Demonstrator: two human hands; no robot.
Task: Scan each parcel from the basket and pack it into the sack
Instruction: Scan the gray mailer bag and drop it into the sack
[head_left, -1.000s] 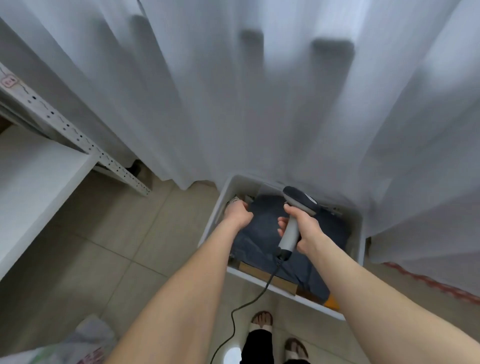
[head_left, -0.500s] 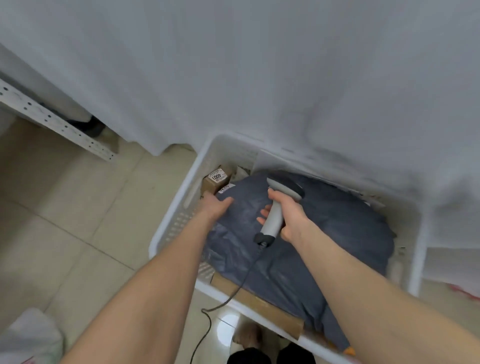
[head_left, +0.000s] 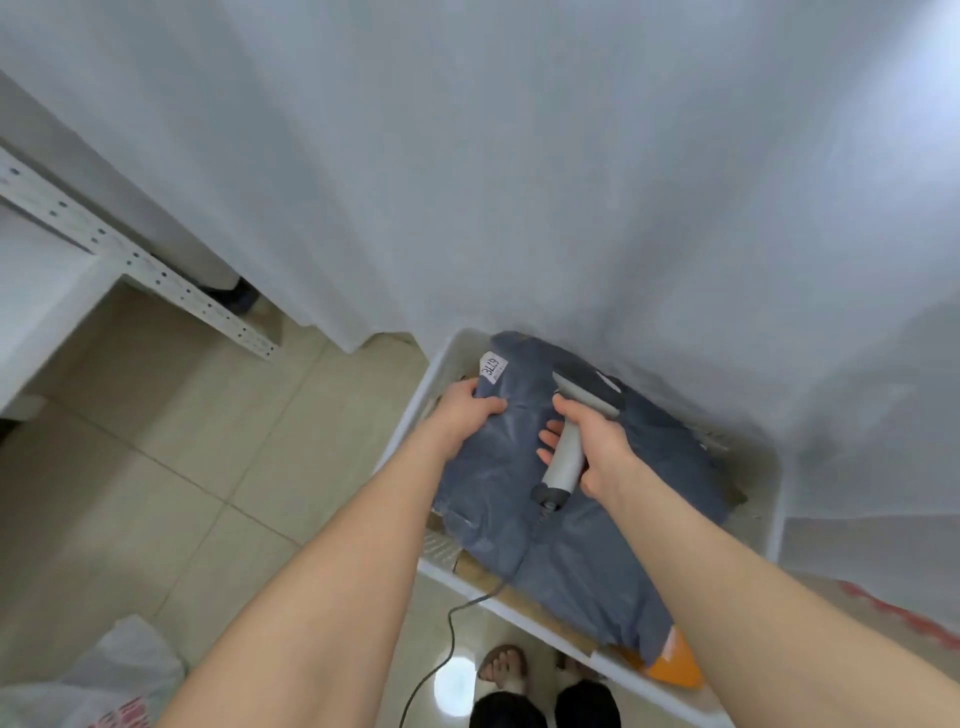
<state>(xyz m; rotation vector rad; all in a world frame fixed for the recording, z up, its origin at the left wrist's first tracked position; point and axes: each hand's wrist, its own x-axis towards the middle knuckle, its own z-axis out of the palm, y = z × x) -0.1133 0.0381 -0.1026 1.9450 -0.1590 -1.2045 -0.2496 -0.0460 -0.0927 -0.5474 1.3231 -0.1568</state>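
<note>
A large dark grey-blue parcel bag (head_left: 571, 535) fills the white basket (head_left: 769, 478) on the floor. A white label (head_left: 492, 367) shows at the bag's far left corner. My left hand (head_left: 467, 410) grips that corner, thumb on top. My right hand (head_left: 592, 441) holds a grey barcode scanner (head_left: 571, 447) by its handle, its dark head pointing down over the bag. An orange parcel (head_left: 675, 665) and a brown cardboard edge (head_left: 519, 592) peek out under the bag. The white sack (head_left: 119, 675) lies at the bottom left.
White curtains (head_left: 519, 182) hang over the basket's far side. A white metal shelf (head_left: 130, 260) stands at the left. The scanner's cable (head_left: 447, 629) trails down to the tiled floor (head_left: 156, 467) near my feet (head_left: 501, 665).
My left hand has closed on the bag's far left corner and lifted it, so its white label now shows and the small box is hidden. The scanner stays over the bag.
</note>
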